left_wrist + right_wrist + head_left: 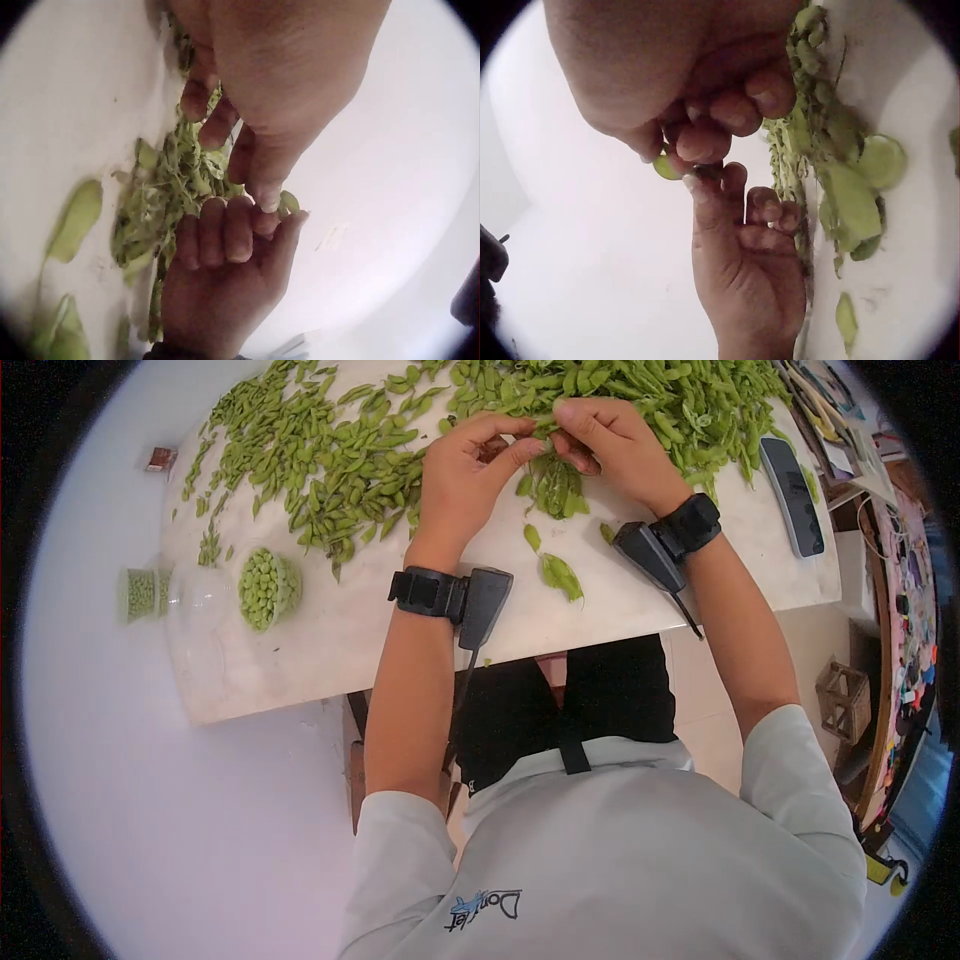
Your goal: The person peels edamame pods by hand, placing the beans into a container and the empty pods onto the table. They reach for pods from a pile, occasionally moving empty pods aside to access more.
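Note:
Both hands meet over the near edge of a heap of green soybean pods (690,410). A single soybean pod (666,166) is pinched between the right hand's (625,452) thumb and curled forefinger. From the other side, the left hand (462,478) pinches at the pod's end with thumb and fingertips, its other fingers loosely bent. In the left wrist view, the pod (289,201) peeks out beside the touching thumb tips, the rest hidden by fingers. Below the hands, a few loose pods (560,577) lie on the white table (330,640).
A clear cup (293,585) of shelled green beans (258,590) stands at the left on the table. More pods (350,485) spread across the far left. A phone (793,498) lies at the right edge, near a cluttered shelf (905,610). A wall borders the left side.

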Tool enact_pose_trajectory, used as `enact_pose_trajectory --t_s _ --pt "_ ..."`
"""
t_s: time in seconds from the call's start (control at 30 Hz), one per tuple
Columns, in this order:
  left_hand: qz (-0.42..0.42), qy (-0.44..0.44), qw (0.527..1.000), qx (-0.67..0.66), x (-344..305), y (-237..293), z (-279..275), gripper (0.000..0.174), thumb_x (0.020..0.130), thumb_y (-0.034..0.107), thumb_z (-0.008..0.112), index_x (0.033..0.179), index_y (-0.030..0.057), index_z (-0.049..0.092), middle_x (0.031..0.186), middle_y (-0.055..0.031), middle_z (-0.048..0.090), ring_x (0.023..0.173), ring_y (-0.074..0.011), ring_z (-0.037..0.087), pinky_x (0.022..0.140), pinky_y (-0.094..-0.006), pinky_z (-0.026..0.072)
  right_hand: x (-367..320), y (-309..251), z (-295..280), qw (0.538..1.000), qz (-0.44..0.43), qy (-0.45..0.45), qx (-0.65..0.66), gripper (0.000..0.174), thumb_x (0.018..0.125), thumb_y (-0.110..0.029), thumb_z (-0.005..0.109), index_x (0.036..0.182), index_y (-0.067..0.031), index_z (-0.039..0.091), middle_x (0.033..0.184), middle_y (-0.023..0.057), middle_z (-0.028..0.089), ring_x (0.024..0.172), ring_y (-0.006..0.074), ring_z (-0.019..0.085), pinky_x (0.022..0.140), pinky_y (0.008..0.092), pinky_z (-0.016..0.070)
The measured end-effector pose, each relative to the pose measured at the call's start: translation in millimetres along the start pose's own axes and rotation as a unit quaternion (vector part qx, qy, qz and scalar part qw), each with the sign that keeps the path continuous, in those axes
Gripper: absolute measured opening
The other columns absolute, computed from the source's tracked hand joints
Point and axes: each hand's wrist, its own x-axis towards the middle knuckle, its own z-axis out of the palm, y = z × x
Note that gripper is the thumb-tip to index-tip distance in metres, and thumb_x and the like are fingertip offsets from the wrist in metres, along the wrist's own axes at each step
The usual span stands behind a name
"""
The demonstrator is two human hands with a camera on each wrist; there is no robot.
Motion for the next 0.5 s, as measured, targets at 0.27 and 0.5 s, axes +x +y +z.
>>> enact_pose_trajectory --t_s 0.27,0.5 --pt "0.018 -0.037 0.998 0.045 -3 12 0 0.016 0.085 0.014 0.065 0.092 -0.0005 0.062 0.075 -0.0027 0.060 0.064 -0.0078 0.051 0.061 -0.0234 0.0436 3 -2 3 0.996 -0.016 0.013 -0.087 0.031 0.093 -0.021 0.054 0.069 -0.0031 0.060 0.055 0.0001 0.052 0.047 0.0054 0.039 0.045 0.0234 0.0308" --pt "-0.021 -0.044 0.999 0.010 -6 20 -2 0.016 0.078 0.010 0.071 0.078 0.0004 0.058 0.063 -0.0021 0.051 0.057 -0.0084 0.044 0.052 -0.0257 0.0377 3 -7 5 0.993 -0.024 -0.019 -0.110 0.032 0.090 -0.017 0.055 0.061 -0.0027 0.055 0.049 -0.0004 0.043 0.046 0.0058 0.034 0.045 0.0247 0.0291"
